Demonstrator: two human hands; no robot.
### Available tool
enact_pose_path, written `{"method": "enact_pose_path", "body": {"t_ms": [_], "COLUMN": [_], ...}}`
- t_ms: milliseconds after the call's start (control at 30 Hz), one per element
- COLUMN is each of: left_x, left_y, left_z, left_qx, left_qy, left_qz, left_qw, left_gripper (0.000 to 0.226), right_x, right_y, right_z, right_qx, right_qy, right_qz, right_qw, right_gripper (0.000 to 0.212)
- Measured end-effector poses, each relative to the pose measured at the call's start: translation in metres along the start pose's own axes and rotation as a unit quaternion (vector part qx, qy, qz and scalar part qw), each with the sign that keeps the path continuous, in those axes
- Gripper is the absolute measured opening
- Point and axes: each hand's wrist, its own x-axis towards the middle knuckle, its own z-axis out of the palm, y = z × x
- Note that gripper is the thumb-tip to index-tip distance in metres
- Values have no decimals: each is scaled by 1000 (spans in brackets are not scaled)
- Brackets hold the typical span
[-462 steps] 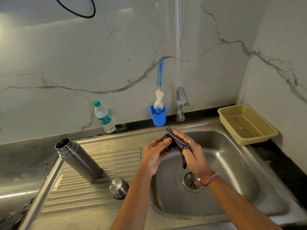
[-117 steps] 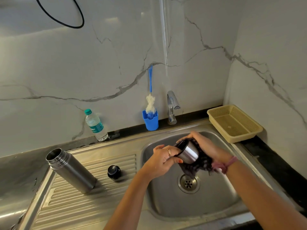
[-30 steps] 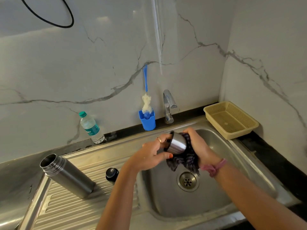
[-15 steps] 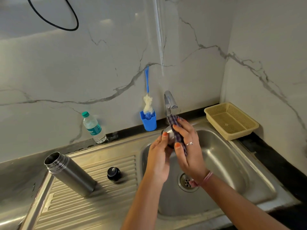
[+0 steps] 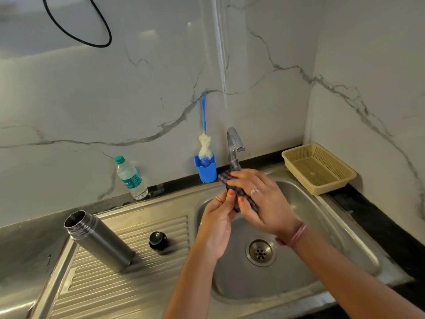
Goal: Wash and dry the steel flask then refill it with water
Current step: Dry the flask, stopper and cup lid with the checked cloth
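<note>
Head view, looking down. Steel sink (image 5: 340, 229) with ribbed drainboard (image 5: 119, 279) at its left, set in a dark table (image 5: 377, 217) under marble wall. Steel flask (image 5: 97, 240) stands open-mouthed on the drainboard's left part, well apart from both hands. Beige basket (image 5: 319, 168) sits on the table in the right corner. Tap (image 5: 233, 146) at the basin's back edge. Left of it a blue holder (image 5: 205, 168) with a bottle brush (image 5: 204, 143) standing in it. Plastic water bottle (image 5: 131, 178) upright against the wall, farther left. Over the basin, right hand (image 5: 264, 203) has its grip wrapped round a dark checked cloth (image 5: 236, 192). Left hand (image 5: 218, 217) pinches the cloth's near side with its fingertips; what lies inside the cloth is hidden. Black stopper (image 5: 158, 241) rests on the drainboard, between flask and basin.
</note>
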Motion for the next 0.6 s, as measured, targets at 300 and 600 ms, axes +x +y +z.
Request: {"method": "enact_pose_path", "body": {"t_ms": [300, 600], "left_x": [-5, -9], "left_y": [-6, -3], "left_z": [2, 7], "left_qx": [96, -159], "left_qy": [10, 73], "left_qz": [-33, -81], "left_qw": [995, 981], "left_gripper": [23, 21], "right_x": [2, -13], "right_y": [-3, 5], "right_z": [3, 9], "right_qx": [252, -40], "right_qy": [-8, -25], "right_qz": [254, -39], "right_qw": [934, 998], "right_gripper": [33, 48]}}
